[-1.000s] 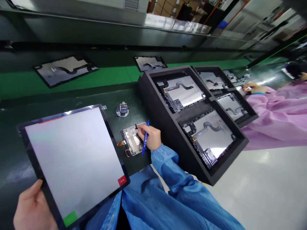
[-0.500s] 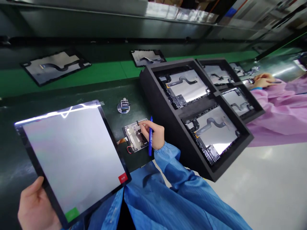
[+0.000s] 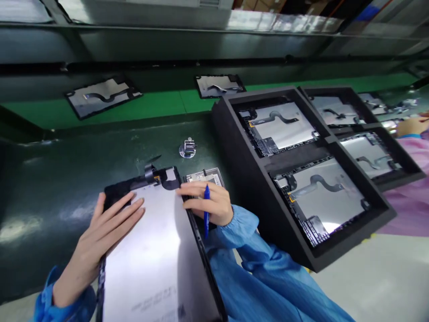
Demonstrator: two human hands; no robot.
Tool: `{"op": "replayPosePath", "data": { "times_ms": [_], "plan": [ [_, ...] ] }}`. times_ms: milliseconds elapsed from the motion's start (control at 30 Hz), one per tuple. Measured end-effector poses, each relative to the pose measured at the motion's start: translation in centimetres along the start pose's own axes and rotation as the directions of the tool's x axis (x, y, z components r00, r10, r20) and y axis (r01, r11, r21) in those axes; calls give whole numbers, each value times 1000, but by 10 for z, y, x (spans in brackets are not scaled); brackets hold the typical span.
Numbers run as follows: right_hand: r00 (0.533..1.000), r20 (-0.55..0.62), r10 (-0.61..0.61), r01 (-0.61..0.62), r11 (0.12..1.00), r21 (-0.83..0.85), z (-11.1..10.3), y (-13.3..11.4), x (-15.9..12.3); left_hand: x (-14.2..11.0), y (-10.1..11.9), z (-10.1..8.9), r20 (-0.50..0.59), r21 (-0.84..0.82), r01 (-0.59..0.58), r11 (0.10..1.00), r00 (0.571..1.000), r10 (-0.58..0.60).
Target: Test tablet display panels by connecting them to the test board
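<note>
A tablet screen panel is in front of me with its silvery back facing up and its far end over the table. Along that end runs a black flex cable, one tip curling upward. My left hand lies over the panel's far left part, fingers stretched flat on its back. My right hand touches the panel's far right edge with its fingertips. A blue marker pen is tucked between the right hand's fingers. Partly hidden behind that hand is a small circuit board assembly.
A round metal tally counter stands on the dark green table. To the right, a black compartmented tray holds several screen panels. Two more panels lie at the back. A co-worker's pink sleeve shows at far right.
The panel was lit face up in my left hand; now its back faces up. My left hand has moved onto that back. My right hand has shifted from the circuit board to the panel's edge.
</note>
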State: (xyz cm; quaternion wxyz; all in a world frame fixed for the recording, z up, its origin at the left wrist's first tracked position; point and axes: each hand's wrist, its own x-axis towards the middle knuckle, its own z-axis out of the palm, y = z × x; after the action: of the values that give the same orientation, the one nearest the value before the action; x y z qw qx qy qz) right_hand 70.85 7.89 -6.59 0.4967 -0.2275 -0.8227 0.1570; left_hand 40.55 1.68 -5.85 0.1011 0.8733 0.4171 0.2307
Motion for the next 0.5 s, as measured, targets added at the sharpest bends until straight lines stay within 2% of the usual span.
{"op": "replayPosePath", "data": {
  "times_ms": [33,100,167,200,267,367,500],
  "plan": [
    [1000,-11,-5,4,996,-87,-2,5,2,4,-3,-1,2,42,-21,999,1000,21],
    [991,-92,99,-114,979,-172,-6,14,6,6,-14,-1,39,110,-61,992,998,57],
    [956,-145,254,-271,955,-120,-8,22,10,5,-29,3,99,136,-97,986,992,83],
    [944,-119,309,-319,945,-76,-7,26,12,3,-37,6,128,139,-111,984,987,94],
    [938,15,346,-346,938,-10,-4,31,13,0,-49,13,171,142,-122,982,981,97],
    [917,253,308,-330,943,47,7,34,16,-6,-58,18,200,153,-110,982,977,79],
    [888,384,254,-302,951,69,22,36,26,-16,-62,11,219,147,-141,979,970,107]
  ]
}}
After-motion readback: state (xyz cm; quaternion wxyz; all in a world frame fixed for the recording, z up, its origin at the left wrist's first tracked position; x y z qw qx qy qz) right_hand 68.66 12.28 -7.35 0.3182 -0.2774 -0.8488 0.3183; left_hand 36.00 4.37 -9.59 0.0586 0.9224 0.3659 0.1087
